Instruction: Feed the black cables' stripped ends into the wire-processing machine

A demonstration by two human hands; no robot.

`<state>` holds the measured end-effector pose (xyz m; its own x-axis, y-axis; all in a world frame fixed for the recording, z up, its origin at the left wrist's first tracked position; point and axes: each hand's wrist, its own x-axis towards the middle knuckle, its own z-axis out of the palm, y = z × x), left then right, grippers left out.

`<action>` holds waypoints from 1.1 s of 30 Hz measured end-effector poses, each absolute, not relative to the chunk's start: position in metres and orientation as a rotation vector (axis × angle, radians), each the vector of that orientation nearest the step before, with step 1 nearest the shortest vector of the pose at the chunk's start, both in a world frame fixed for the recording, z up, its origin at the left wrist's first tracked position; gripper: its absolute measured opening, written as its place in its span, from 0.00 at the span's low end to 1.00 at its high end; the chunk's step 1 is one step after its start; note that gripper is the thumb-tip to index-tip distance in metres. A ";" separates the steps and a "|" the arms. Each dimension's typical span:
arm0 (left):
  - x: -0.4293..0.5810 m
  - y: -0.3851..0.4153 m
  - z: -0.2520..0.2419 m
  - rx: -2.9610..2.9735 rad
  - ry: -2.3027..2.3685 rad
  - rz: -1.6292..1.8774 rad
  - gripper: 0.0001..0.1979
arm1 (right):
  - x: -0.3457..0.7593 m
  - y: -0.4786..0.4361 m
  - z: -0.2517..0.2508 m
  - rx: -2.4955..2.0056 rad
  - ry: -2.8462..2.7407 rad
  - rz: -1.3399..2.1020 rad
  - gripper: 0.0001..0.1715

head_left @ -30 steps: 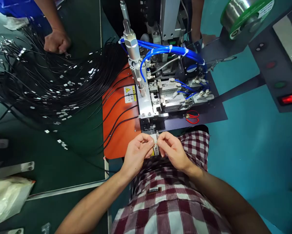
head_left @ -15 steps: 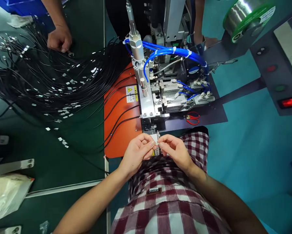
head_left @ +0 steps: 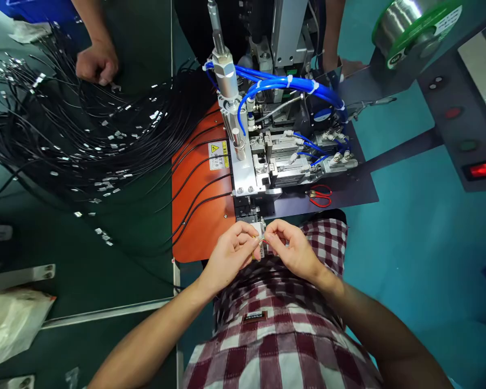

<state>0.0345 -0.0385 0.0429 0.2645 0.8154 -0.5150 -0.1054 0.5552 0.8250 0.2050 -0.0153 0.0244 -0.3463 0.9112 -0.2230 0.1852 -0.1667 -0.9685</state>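
Note:
My left hand (head_left: 226, 256) is closed, thumb and fingers pinched together in front of the machine's near end. Facing it, my right hand (head_left: 292, 249) pinches too, its fingertips almost touching the left ones. Between them show thin coloured wires (head_left: 262, 239), greenish and red, gripped from both sides. Most of what lies inside the left fingers is hidden. Just behind my fingertips is a white block with a yellow label (head_left: 257, 229). Several black cables (head_left: 202, 208) run across the orange plate (head_left: 198, 237) into the machine's metal block (head_left: 243, 175).
A large bundle of black cables (head_left: 117, 140) with silvery ends spreads over the green table (head_left: 133, 281). Another person's hand (head_left: 97, 62) rests beside it. Red-handled snips (head_left: 320, 196) lie right of the machine, below blue hoses (head_left: 291, 84). A solder wire spool (head_left: 405, 29) hangs upper right.
My hands stay close together, with the right fingers shifting slightly at the wires. More of the coloured strands shows between the fingertips. The view has moved a little.

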 end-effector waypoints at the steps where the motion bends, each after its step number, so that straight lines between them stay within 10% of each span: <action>1: 0.033 -0.039 0.043 0.791 1.161 0.710 0.12 | 0.205 -0.013 0.023 -1.280 -1.447 1.615 0.11; 11: 0.005 -0.002 0.011 2.041 1.496 0.893 0.11 | 0.189 0.031 -0.008 -1.265 -1.216 1.668 0.15; 33: -0.011 0.003 0.004 2.409 1.370 0.600 0.17 | 0.185 0.028 -0.014 -1.375 -1.263 1.623 0.11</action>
